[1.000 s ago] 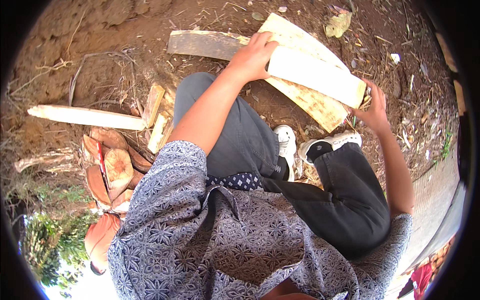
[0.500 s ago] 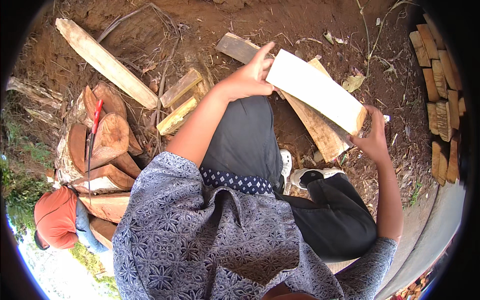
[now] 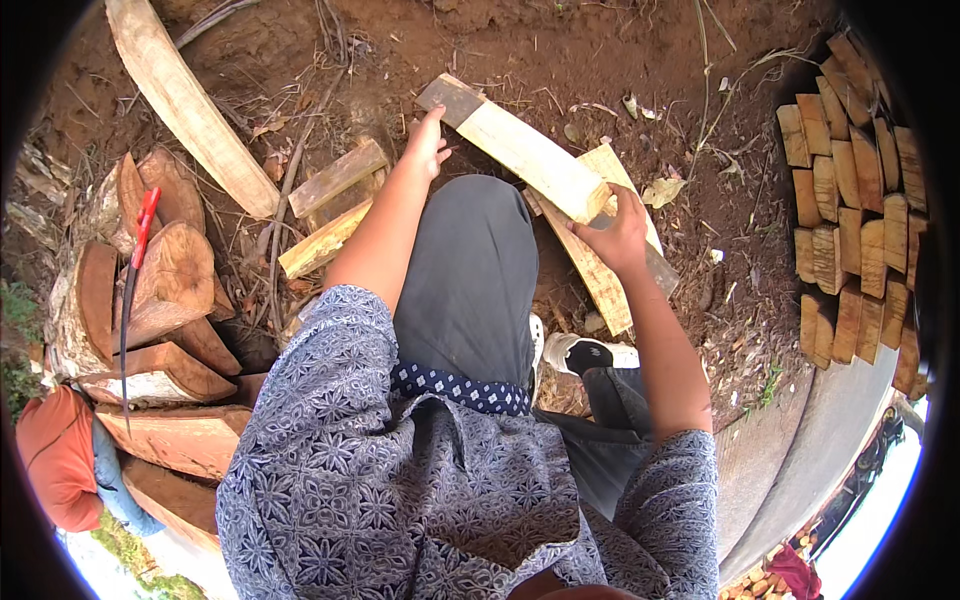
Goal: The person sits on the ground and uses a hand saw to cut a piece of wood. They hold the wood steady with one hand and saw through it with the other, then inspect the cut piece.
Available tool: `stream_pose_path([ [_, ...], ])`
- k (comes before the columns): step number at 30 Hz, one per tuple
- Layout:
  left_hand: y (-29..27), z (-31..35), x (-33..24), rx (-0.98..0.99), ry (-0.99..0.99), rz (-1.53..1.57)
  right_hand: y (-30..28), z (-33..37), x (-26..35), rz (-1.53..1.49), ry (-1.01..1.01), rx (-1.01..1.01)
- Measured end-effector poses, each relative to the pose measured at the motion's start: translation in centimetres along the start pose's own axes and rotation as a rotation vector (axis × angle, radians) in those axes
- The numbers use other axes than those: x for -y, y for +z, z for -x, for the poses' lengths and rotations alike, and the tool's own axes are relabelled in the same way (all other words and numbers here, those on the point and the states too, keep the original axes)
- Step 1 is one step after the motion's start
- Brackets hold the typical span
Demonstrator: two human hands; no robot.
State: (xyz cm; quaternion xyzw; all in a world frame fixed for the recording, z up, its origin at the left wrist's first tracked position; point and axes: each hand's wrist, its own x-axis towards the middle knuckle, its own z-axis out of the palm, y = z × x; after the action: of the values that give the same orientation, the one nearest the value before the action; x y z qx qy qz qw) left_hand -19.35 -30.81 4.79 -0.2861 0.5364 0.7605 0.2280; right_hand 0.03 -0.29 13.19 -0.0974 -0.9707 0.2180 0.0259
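Observation:
A pale wooden plank point(image 3: 530, 155) lies slantwise over other planks just beyond my knee. My right hand point(image 3: 618, 235) grips its near right end, thumb on the lower side and fingers on the upper. By the far left end is my left hand point(image 3: 428, 148), fingers apart, its index fingertip at the edge of a dark grey-brown plank point(image 3: 450, 102) that shows from beneath. Whether that fingertip presses on the dark plank is hard to see. Two more pale planks, a lower plank point(image 3: 592, 275) and another plank point(image 3: 605, 160), stick out crosswise underneath.
Two short wood pieces point(image 3: 340, 180) lie left of my knee, with a long slab point(image 3: 190, 110) beyond. Split logs point(image 3: 170, 285) are heaped at left, a red-handled saw point(image 3: 140, 240) against them. A person in orange point(image 3: 60, 460) bends behind. Stacked wood blocks point(image 3: 850, 220) stand at right.
The pale plank has come down and left onto the dark plank, my right hand still on its end. My left hand has moved left, away from the plank's end.

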Motion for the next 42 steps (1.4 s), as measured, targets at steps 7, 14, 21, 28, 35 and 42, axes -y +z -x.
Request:
stream_pose_path([
  [7,-0.9,-4.4,1.2,0.077,0.093,0.199,3.7,-0.2,-1.3,0.063,0.178,0.123],
  [14,1.8,1.1,-1.9,0.292,0.234,0.461,4.0,-0.3,-1.4,-0.032,0.075,0.021],
  [21,1.7,6.9,-3.8,0.406,0.328,0.533,2.0,-2.1,2.4,-0.177,-0.015,0.004],
  [28,1.2,11.2,-3.1,0.267,0.342,0.584,0.7,0.2,4.0,-0.260,-0.031,0.030],
  [35,1.2,13.7,-3.0,0.267,0.331,0.532,-0.3,2.4,5.5,-0.268,-0.069,-0.113],
  [42,0.7,15.4,-3.0,0.275,0.350,0.525,0.4,3.5,6.9,-0.270,-0.100,-0.203],
])
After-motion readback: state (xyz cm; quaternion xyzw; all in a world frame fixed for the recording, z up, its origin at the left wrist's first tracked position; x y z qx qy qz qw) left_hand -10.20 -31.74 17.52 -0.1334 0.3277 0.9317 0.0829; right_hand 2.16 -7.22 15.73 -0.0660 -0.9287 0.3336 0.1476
